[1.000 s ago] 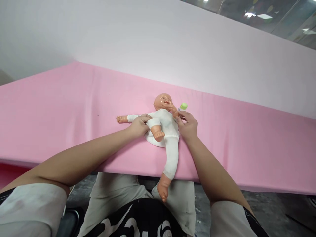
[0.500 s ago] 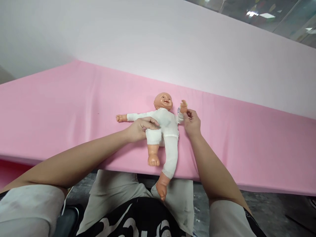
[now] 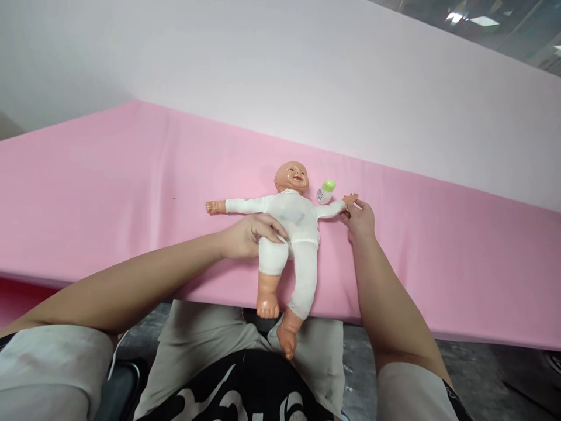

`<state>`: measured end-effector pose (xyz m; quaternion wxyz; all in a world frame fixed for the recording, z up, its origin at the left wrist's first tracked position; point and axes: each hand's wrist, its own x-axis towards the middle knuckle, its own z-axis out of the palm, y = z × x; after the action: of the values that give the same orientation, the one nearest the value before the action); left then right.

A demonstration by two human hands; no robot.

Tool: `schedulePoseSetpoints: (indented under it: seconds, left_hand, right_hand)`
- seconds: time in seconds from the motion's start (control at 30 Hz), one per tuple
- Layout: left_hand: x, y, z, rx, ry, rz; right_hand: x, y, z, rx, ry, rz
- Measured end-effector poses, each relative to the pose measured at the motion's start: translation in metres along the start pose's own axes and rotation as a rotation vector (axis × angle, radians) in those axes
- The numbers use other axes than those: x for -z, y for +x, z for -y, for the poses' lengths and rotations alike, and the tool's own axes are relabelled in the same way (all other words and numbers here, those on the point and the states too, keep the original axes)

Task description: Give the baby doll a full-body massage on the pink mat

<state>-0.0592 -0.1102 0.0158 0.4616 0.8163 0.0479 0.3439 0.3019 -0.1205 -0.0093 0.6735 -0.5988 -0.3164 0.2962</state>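
A baby doll (image 3: 302, 219) with a white cloth body lies face up, its smiling head toward the far side of the pink cloth. Curled over the hip at the top of its bent leg, my left hand (image 3: 254, 233) grips the doll. Between the thumb and fingers of my right hand (image 3: 360, 220) is the hand of the doll's outstretched arm on the right. A small bottle (image 3: 325, 194) with a light green cap lies just above that arm, near the doll's head. The doll's straighter leg hangs over the table's near edge.
The pink-covered table (image 3: 109, 175) stretches to both sides, with its near edge just in front of my legs. A white wall or panel (image 3: 245, 64) rises behind it. Dark floor shows below.
My right hand has moved right, laying the doll's arm outward and down. This uncovers the green-capped bottle. The bent leg under my left hand has shifted toward me and straightened slightly.
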Motion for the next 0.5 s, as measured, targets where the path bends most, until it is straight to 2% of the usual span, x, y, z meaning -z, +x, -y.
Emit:
schedulePoseSetpoints:
  seconds: [0.1, 0.17, 0.3, 0.4, 0.5]
  left_hand:
    - [0.008, 0.004, 0.010, 0.098, 0.010, -0.207]
    - [0.012, 0.008, 0.017, 0.168, 0.053, -0.267]
    - [0.019, 0.015, 0.030, 0.255, 0.103, -0.290]
    - [0.022, 0.017, 0.036, 0.314, 0.121, -0.303]
    - [0.022, 0.018, 0.037, 0.334, 0.130, -0.309]
  right_hand:
    - [-0.016, -0.019, 0.009, 0.230, -0.074, 0.041]
    - [-0.031, -0.035, 0.015, 0.408, -0.238, 0.100]
    - [-0.057, -0.063, 0.021, 0.726, -0.687, 0.442]
    - [-0.067, -0.072, 0.023, 0.815, -0.885, 0.606]
    - [-0.066, -0.071, 0.023, 0.808, -0.848, 0.587]
